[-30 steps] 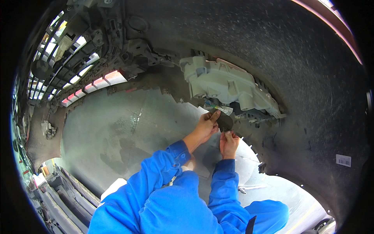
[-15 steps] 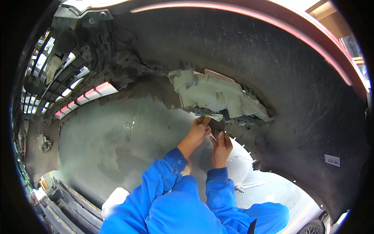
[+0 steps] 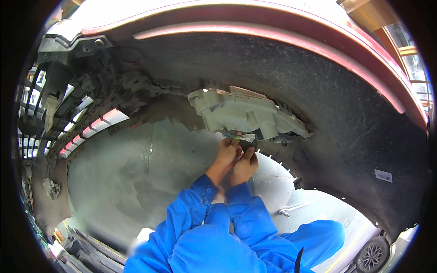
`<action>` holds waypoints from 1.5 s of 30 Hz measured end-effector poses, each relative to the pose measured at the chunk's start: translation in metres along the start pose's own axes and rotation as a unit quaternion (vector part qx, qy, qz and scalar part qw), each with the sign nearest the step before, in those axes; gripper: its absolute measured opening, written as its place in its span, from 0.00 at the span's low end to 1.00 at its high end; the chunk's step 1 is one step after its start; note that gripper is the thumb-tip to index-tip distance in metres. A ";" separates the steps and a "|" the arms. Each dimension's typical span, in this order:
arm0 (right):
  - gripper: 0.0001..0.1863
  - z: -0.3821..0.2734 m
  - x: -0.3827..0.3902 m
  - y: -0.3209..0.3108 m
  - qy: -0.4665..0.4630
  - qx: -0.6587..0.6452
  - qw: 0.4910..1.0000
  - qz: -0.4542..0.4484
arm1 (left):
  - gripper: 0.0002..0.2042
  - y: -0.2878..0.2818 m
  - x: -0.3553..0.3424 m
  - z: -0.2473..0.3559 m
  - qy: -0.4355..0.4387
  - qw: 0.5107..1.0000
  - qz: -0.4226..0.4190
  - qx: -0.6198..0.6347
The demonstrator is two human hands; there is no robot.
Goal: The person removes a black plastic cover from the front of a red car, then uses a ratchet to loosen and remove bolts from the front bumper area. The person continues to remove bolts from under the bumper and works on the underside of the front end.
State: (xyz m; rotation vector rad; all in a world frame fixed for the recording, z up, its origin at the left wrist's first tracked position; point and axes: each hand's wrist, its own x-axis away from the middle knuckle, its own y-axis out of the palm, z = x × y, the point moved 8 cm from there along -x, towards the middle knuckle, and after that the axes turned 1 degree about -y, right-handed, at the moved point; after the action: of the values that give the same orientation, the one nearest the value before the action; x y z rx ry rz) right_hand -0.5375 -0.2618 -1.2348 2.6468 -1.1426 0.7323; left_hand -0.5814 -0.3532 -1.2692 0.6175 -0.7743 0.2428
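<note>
A pale grey-beige lamp housing [image 3: 236, 112] is set in the dark inner side of a bumper cover [image 3: 337, 100]. Under its lower edge hangs a short bundle with a white printed tag [image 3: 248, 137] and a bluish-green part. My left hand [image 3: 226, 154] pinches this tagged bundle between thumb and fingers. Close beside it, to the right and slightly lower, my right hand [image 3: 244, 167] is closed with its thumb up. Whatever its fingers hold is hidden. A dark rounded piece shows just above the right thumb.
A slatted grille [image 3: 50, 109] stands at the left, with a small connector [image 3: 51, 188] below it. A white barcode label [image 3: 383, 176] sticks to the cover at the right. A metal fitting [image 3: 284, 212] lies on the floor; a wheel [image 3: 372, 255] shows at lower right.
My right hand has moved left, close against my left hand. The left hand stays on the tagged bundle. The view has shifted, showing more of the cover's upper edge.
</note>
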 end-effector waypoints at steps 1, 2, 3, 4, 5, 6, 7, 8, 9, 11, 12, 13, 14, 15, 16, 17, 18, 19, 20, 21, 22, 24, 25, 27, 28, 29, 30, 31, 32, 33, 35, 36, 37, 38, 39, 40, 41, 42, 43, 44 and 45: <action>0.25 0.001 -0.001 0.002 -0.006 -0.006 1.000 -0.006 | 0.16 -0.001 -0.003 -0.002 -0.002 1.000 -0.006 -0.013; 0.26 0.001 -0.001 0.003 -0.014 -0.012 1.000 0.002 | 0.11 -0.003 -0.005 -0.003 -0.005 1.000 -0.013 -0.026; 0.27 0.004 0.000 0.003 -0.013 -0.022 1.000 0.009 | 0.07 -0.008 -0.007 -0.007 -0.020 0.999 -0.001 -0.045; 0.27 0.005 -0.001 0.002 -0.018 -0.009 1.000 0.023 | 0.06 -0.009 -0.009 -0.006 -0.005 0.998 -0.004 -0.056; 0.27 0.008 -0.001 0.003 -0.015 -0.004 0.999 0.035 | 0.06 -0.012 -0.011 -0.006 0.001 0.997 0.010 -0.075; 0.27 0.009 -0.003 0.004 -0.021 -0.007 0.999 0.029 | 0.05 -0.014 -0.012 -0.007 -0.007 0.994 0.023 -0.104; 0.27 0.009 -0.004 0.002 -0.031 0.069 0.996 0.050 | 0.04 -0.013 -0.012 -0.004 0.015 0.996 0.020 -0.090; 0.26 0.007 -0.005 0.001 -0.049 0.138 0.988 0.054 | 0.04 -0.011 -0.011 -0.002 0.021 0.996 0.017 -0.086; 0.26 0.003 -0.007 0.000 -0.075 0.204 0.974 0.062 | 0.04 -0.011 -0.009 -0.002 0.019 0.996 0.022 -0.085; 0.24 0.000 -0.011 -0.001 -0.101 0.235 0.966 0.045 | 0.04 -0.007 -0.004 -0.001 0.016 0.998 0.014 -0.057; 0.24 -0.001 -0.013 0.000 -0.106 0.244 0.964 0.028 | 0.05 -0.004 -0.003 0.002 0.022 0.999 0.005 -0.043; 0.23 -0.003 -0.015 0.000 -0.115 0.217 0.969 -0.001 | 0.07 -0.003 -0.001 0.001 0.009 1.000 0.001 -0.022; 0.23 -0.004 -0.017 0.000 -0.109 0.186 0.976 -0.038 | 0.10 -0.001 0.001 0.002 0.005 1.000 -0.010 0.001; 0.22 -0.005 -0.016 0.002 -0.105 0.148 0.980 -0.077 | 0.13 0.002 0.002 0.002 -0.003 0.999 -0.031 0.029; 0.22 -0.005 -0.016 -0.001 -0.088 0.140 0.983 -0.076 | 0.12 0.001 0.002 0.003 -0.003 1.000 -0.024 0.012; 0.21 -0.005 -0.015 -0.003 -0.073 0.125 0.987 -0.075 | 0.11 0.001 0.002 0.003 -0.008 1.000 -0.029 0.002; 0.21 -0.007 -0.014 -0.005 -0.070 0.100 0.990 -0.067 | 0.11 0.002 0.002 0.002 -0.013 0.999 -0.034 -0.008; 0.21 -0.002 -0.012 -0.007 -0.025 0.046 0.997 -0.052 | 0.10 0.001 0.002 0.001 -0.017 1.000 -0.026 -0.002; 0.20 0.003 -0.007 -0.006 0.010 -0.020 0.999 -0.032 | 0.09 0.000 0.002 0.001 -0.020 1.000 -0.018 0.005; 0.20 0.011 -0.002 -0.003 0.056 -0.088 0.994 -0.017 | 0.09 -0.001 0.002 -0.003 -0.035 0.999 -0.005 0.011; 0.20 0.007 0.002 -0.005 0.025 -0.058 0.998 0.008 | 0.08 -0.001 0.002 0.001 -0.005 1.000 -0.005 -0.009; 0.20 0.002 0.009 -0.005 -0.002 -0.006 0.999 0.046 | 0.07 0.000 0.001 0.009 0.042 0.998 -0.002 -0.057; 0.21 -0.010 0.012 -0.007 -0.067 0.036 0.994 0.072 | 0.06 -0.004 0.000 0.012 0.060 0.993 0.026 -0.097; 0.20 -0.011 0.016 -0.009 -0.054 0.087 0.991 0.088 | 0.06 -0.004 -0.002 0.007 0.027 0.995 0.015 -0.093; 0.20 -0.013 0.016 -0.011 -0.053 0.103 0.989 0.090 | 0.06 -0.006 -0.002 0.005 0.009 0.995 0.019 -0.101; 0.20 -0.017 0.017 -0.011 -0.063 0.136 0.985 0.086 | 0.07 -0.004 -0.003 0.006 0.015 0.996 0.000 -0.083; 0.20 -0.021 0.016 -0.011 -0.078 0.162 0.981 0.076 | 0.07 -0.003 -0.003 0.006 0.017 0.997 -0.009 -0.075; 0.20 -0.023 0.015 -0.011 -0.088 0.185 0.977 0.061 | 0.07 -0.003 -0.003 0.003 0.005 0.998 -0.011 -0.066; 0.19 -0.028 0.015 -0.012 -0.111 0.233 0.964 0.065 | 0.10 -0.002 -0.002 0.004 0.016 0.998 -0.016 -0.053; 0.19 -0.030 0.014 -0.011 -0.129 0.276 0.950 0.061 | 0.12 -0.002 -0.002 0.003 0.016 0.999 -0.012 -0.040; 0.19 -0.030 0.011 -0.010 -0.139 0.326 0.934 0.054 | 0.15 -0.003 -0.001 0.002 0.019 0.999 -0.001 -0.035; 0.19 -0.028 0.009 -0.009 -0.131 0.332 0.933 0.051 | 0.15 -0.004 -0.001 0.003 0.024 0.999 0.008 -0.042; 0.19 -0.026 0.008 -0.009 -0.122 0.338 0.932 0.048 | 0.14 -0.006 -0.001 0.003 0.027 0.998 0.017 -0.050; 0.19 -0.027 0.007 -0.007 -0.129 0.347 0.928 0.045 | 0.14 -0.007 -0.002 0.004 0.029 0.997 0.022 -0.061; 0.18 -0.029 0.006 -0.006 -0.136 0.353 0.925 0.042 | 0.13 -0.008 -0.003 0.005 0.031 0.996 0.027 -0.074; 0.18 -0.028 0.005 -0.005 -0.129 0.363 0.922 0.042 | 0.13 -0.008 -0.003 0.006 0.033 0.995 0.031 -0.086; 0.18 -0.029 0.004 -0.004 -0.129 0.365 0.921 0.040 | 0.12 -0.008 -0.004 0.006 0.033 0.995 0.027 -0.086; 0.17 -0.028 0.003 -0.005 -0.114 0.372 0.920 0.040 | 0.12 -0.007 -0.005 0.006 0.031 0.996 0.023 -0.086; 0.17 -0.025 0.001 -0.007 -0.090 0.381 0.919 0.043 | 0.11 -0.010 -0.005 0.002 0.006 0.995 0.040 -0.096; 0.17 -0.026 0.001 -0.007 -0.092 0.381 0.919 0.041 | 0.11 -0.007 -0.005 0.005 0.029 0.996 0.023 -0.084; 0.17 -0.024 0.000 -0.008 -0.086 0.384 0.919 0.041 | 0.11 -0.007 -0.004 0.005 0.030 0.996 0.028 -0.081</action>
State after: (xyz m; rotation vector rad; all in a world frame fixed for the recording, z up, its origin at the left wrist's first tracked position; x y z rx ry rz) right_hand -0.5412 -0.2484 -1.2135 3.3700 -1.1888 1.1834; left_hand -0.5837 -0.3614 -1.2723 0.4331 -0.7452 0.2466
